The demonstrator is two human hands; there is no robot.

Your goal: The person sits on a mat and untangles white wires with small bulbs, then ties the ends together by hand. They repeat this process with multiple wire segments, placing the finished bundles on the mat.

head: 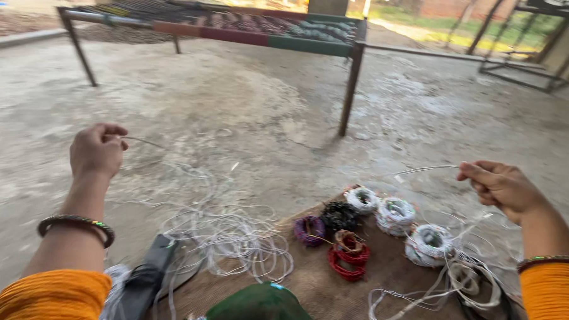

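Two hands pinch one thin white cord point(423, 169), its midspan blurred | left hand point(97, 151) fisted on one end | right hand point(503, 187) pinching other | loose tangle point(227, 238), wound coils point(395, 214) on brown mat point(314, 276)

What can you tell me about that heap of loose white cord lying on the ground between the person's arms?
The loose white cord is thin, pale and looks like plastic or coated string. It lies in many tangled, overlapping loops, partly on the bare concrete floor and partly on the brown mat. A dark, flat object lies against its left edge. One strand rises from the heap toward the left hand, which pinches it in closed fingers; another pale strand is gripped by the right hand.
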